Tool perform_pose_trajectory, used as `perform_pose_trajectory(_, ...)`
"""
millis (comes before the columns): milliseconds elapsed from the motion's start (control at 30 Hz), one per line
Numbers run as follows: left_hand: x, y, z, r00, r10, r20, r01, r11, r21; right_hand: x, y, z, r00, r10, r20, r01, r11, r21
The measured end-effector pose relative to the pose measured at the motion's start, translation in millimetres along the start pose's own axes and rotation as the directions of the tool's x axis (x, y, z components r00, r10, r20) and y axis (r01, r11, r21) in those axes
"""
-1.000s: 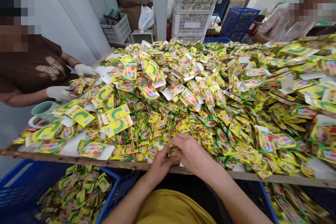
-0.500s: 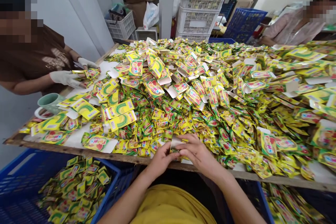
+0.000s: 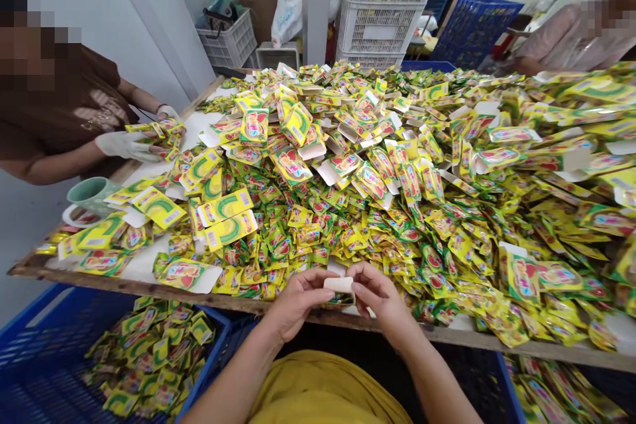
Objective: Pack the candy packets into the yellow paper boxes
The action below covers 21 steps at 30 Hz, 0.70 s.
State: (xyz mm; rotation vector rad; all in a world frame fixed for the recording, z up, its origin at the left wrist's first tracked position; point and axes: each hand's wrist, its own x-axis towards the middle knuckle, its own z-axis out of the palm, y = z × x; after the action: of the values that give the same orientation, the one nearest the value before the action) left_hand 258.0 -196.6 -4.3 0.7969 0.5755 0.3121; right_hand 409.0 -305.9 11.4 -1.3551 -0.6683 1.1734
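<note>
A small cardboard box (image 3: pixel 339 285) with its white end flap raised is held over the table's front edge. My left hand (image 3: pixel 304 298) grips its left side, thumb near the flap. On the right side my right hand (image 3: pixel 373 293) pinches the same box, fingers closed at the flap's edge. Its open end faces me, and the inside looks dark. Just beyond my hands lies a heap of small yellow-green sachets (image 3: pixel 358 238). Flat and open yellow cartons (image 3: pixel 231 228) rest on the heap's left part.
Below left, a blue crate (image 3: pixel 30 344) holds closed boxes. A green mug (image 3: pixel 92 193) stands at the table's left edge. A co-worker's gloved hands (image 3: pixel 132 146) hold sachets or boxes there. Another person (image 3: pixel 561 33) sits far right. White crates (image 3: pixel 377 26) are stacked behind.
The box has tipped so its white flap and open end now show. My fingers have shifted to its two sides. The co-worker's gloved hands at left have moved slightly.
</note>
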Motion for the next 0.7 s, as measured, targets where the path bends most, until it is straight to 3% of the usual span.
perform_pose_trajectory(100,4,2,1.8,0.997,0.039,-0.068,-0.04,0.999,-0.021,6,5,-2,0.997,-0.077,-0.012,0.073,0.978,-0.196)
perform_pose_trajectory(267,8,5,2.5,0.997,0.004,-0.075,-0.005,1.0,-0.01,12,6,-5,0.999,-0.038,0.014,0.039,0.988,-0.148)
perform_pose_trajectory(433,13,7,1.5,0.993,0.054,-0.105,-0.05,0.998,0.041,21,-7,-2,0.973,-0.229,0.032,0.215,0.844,-0.491)
perform_pose_trajectory(500,15,7,1.0,0.992,0.064,-0.107,-0.057,0.996,0.067,25,-10,-4,0.988,-0.12,0.093,0.149,0.879,-0.454)
perform_pose_trajectory(600,17,5,0.0,0.994,0.075,-0.076,-0.066,0.991,0.113,30,-10,-7,0.979,0.116,0.169,-0.062,0.953,-0.297)
perform_pose_trajectory(633,18,4,-0.4,0.992,0.097,-0.078,-0.087,0.989,0.123,31,-9,-7,0.981,0.128,0.148,-0.084,0.958,-0.273)
perform_pose_trajectory(700,20,2,-1.5,0.98,0.169,-0.107,-0.151,0.976,0.158,30,-6,-6,0.998,0.035,0.045,-0.021,0.959,-0.284)
